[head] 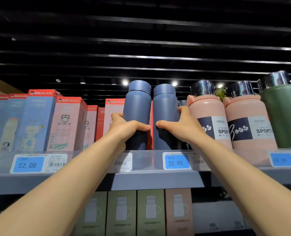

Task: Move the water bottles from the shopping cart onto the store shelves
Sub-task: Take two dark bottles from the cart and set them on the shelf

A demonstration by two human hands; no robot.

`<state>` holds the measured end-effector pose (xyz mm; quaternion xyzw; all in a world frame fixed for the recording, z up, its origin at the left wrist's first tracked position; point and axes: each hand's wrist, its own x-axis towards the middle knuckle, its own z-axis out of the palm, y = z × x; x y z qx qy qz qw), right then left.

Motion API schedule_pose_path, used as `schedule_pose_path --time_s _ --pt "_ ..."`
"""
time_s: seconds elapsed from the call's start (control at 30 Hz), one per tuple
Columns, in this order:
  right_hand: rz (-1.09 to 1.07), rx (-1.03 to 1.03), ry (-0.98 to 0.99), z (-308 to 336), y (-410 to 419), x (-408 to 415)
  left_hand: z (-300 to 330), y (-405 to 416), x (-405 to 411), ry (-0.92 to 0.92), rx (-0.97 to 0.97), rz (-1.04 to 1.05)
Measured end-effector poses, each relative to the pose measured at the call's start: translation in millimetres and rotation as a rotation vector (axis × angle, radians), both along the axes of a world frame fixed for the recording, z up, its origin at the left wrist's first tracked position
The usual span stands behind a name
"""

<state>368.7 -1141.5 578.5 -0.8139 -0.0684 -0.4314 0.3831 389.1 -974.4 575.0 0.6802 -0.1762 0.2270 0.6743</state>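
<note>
Matte blue, 2 capped bottles stood upright at frame centre on the upper shelf [151, 167]: the left hand [124, 128] gripped the left bottle [137, 106], the right hand [178, 126] the right bottle [165, 108]. Red-topped boxes [68, 123] crowded the left side and a pink flask [207, 120] sat just beside the right hand, with a narrow gap between the bottles.

Both my bare forearms reach up and forward, converging toward the two tall matte blue cylindrical bottles [150, 116]. My left hand [126, 128] wraps the left-hand one, thumb lying across its front and fingers curled round its far left side. My right hand [178, 125] grips the right-hand one, thumb across the front, fingertips hooked round its right side.
</note>
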Motion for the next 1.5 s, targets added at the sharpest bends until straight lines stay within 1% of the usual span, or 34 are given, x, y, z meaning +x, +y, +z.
schedule_pose_path --time_s 0.17,0.27,0.37,0.5,0.6,0.7,0.9,1.0,1.03,1.1,1.13,1.2,1.27,1.33,1.4,1.5 --pt "-0.111 -0.096 0.013 -9.9 6.6 -8.2 0.7 0.1 -1.1 -0.001 0.057 -0.001" --pt "-0.182 -0.168 0.014 -15.6 10.6 -12.1 1.5 8.4 2.0 -0.008 0.177 0.059" --pt "-0.190 -0.159 0.027 -14.2 11.4 -13.1 1.4 16.7 2.8 0.003 0.279 0.112" --pt "-0.184 -0.135 0.038 -13.5 7.5 -12.0 3.1 19.8 -0.9 0.065 0.289 0.042" --pt "-0.205 -0.145 0.039 -15.2 3.4 -9.4 4.6 16.6 -2.7 0.090 0.334 0.003" --pt "-0.229 -0.153 0.032 -16.7 0.5 -5.4 4.4 13.3 -1.5 0.086 0.352 -0.002" --pt "-0.300 -0.186 -0.005 -20.5 0.7 -2.3 -0.3 9.8 -1.2 0.059 0.314 0.009" --pt "-0.327 -0.233 -0.061 -25.2 -3.4 -6.9 -3.5 7.9 -4.4 -0.018 0.316 0.054" --pt "-0.331 -0.239 -0.105 -27.0 -5.5 -10.0 -4.3 7.9 -4.4 -0.078 0.316 0.129" --pt "-0.319 -0.254 -0.233 -31.0 -8.2 -17.8 -6.3 10.2 -6.3 -0.258 0.305 0.364" --pt "-0.298 -0.266 -0.312 -33.2 -7.6 -22.1 -8.0 12.6 -9.4 -0.394 0.297 0.471" --pt "-0.211 -0.287 -0.481 -37.4 -0.5 -29.8 -12.2 20.4 -20.6 -0.685 0.314 0.580" --pt "-0.076 -0.300 -0.595 -43.0 13.6 -37.2 -19.9 32.0 -37.6 -0.846 0.375 0.601" --pt "0.094 -0.281 -0.613 -52.4 33.8 -48.8 -34.0 47.2 -59.7 -0.885 0.423 0.580" --pt "0.265 -0.227 -0.559 -67.0 58.7 -64.0 -54.7 67.9 -87.6 -0.858 0.468 0.548" --pt "0.554 -0.110 -0.326 -99.5 105.0 -84.6 -98.9 119.6 -129.6 -0.749 0.543 0.527"
